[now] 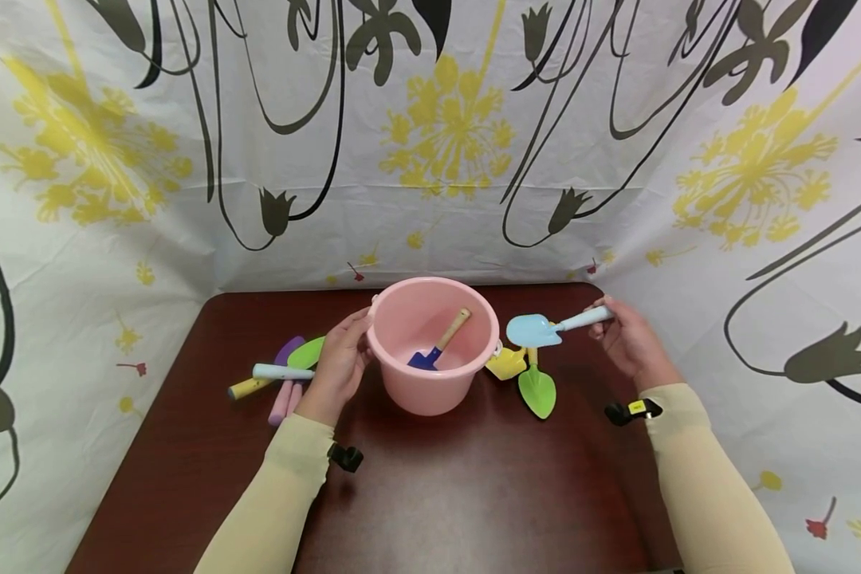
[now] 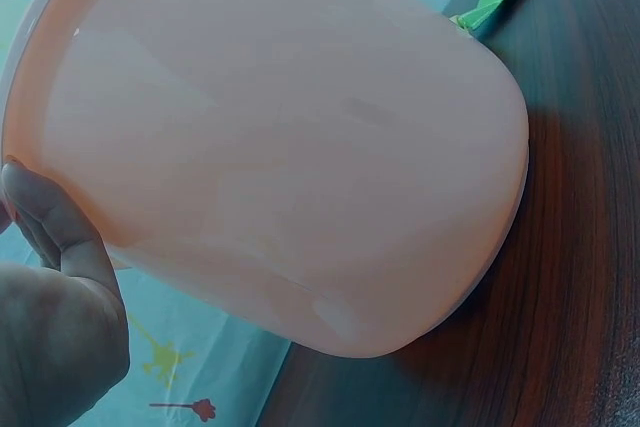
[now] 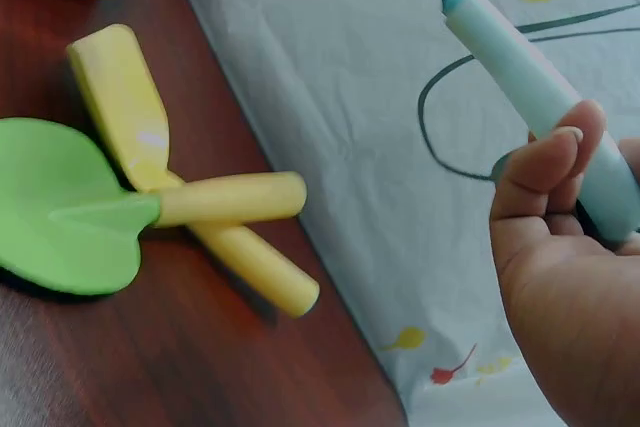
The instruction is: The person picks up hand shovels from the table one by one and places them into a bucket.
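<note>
My left hand (image 1: 340, 363) grips the rim of a pink bucket (image 1: 430, 392) at its left side; the left wrist view shows the thumb and fingers at the rim. Inside the bucket a small toy shovel (image 1: 441, 341) with a dark blue blade and a tan handle leans against the wall. To the right of the bucket, my right hand (image 1: 634, 344) holds a light blue toy trowel (image 1: 536, 331) by its handle (image 3: 545, 87), its blade raised and pointing toward the bucket. Below that trowel lie a green trowel (image 1: 537, 392) and a yellow toy tool (image 1: 507, 364), their yellow handles crossing.
Left of the bucket several toy tools lie in a pile: a light blue handle (image 1: 281, 372), a yellow handle (image 1: 247, 388), pink handles (image 1: 281, 402) and a green blade (image 1: 306, 353). All rest on a dark brown table (image 1: 473, 494). A patterned cloth (image 1: 430, 231) hangs behind it.
</note>
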Motion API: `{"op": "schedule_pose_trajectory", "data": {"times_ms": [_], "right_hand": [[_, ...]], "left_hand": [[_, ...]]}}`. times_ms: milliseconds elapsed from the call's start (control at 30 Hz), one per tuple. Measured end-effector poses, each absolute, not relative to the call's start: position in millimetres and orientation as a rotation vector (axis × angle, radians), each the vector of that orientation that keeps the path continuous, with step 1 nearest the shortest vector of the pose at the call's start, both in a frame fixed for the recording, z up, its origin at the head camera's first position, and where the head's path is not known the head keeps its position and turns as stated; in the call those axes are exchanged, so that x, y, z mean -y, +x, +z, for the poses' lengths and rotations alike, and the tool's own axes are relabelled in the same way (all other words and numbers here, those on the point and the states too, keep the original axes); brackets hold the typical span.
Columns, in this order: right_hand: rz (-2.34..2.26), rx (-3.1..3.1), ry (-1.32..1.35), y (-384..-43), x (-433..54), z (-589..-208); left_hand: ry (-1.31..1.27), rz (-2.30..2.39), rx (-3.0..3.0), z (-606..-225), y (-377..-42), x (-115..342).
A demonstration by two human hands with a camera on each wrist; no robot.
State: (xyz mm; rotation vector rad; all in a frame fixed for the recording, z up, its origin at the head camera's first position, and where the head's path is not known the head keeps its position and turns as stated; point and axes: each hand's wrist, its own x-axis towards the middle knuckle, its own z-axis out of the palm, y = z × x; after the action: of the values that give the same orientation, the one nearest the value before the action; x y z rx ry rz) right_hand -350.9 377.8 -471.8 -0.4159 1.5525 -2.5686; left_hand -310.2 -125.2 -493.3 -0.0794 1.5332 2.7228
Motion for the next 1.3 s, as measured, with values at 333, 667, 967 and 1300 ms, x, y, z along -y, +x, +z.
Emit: {"op": "schedule_pose_trajectory", "data": {"times_ms": [333,667,967,1300], "right_hand": [[-2.729,-1.277,-0.307,-347,-358,-438],[-2.701,-1.306,-0.277,-347,-331,-416],[-2.565,-1.550,-0.228,-349,-299,-398],[-2.358,-1.828,-0.199,-343,-261,-387]], "left_hand": [[-0.068,2.733,-1.536,-493,-310,126],[-0.062,2.728,-1.540,-493,-311,126],[-0.059,2.737,-1.541,-493,-311,126],[-0.061,2.730,-1.542,-495,-311,126]]}}
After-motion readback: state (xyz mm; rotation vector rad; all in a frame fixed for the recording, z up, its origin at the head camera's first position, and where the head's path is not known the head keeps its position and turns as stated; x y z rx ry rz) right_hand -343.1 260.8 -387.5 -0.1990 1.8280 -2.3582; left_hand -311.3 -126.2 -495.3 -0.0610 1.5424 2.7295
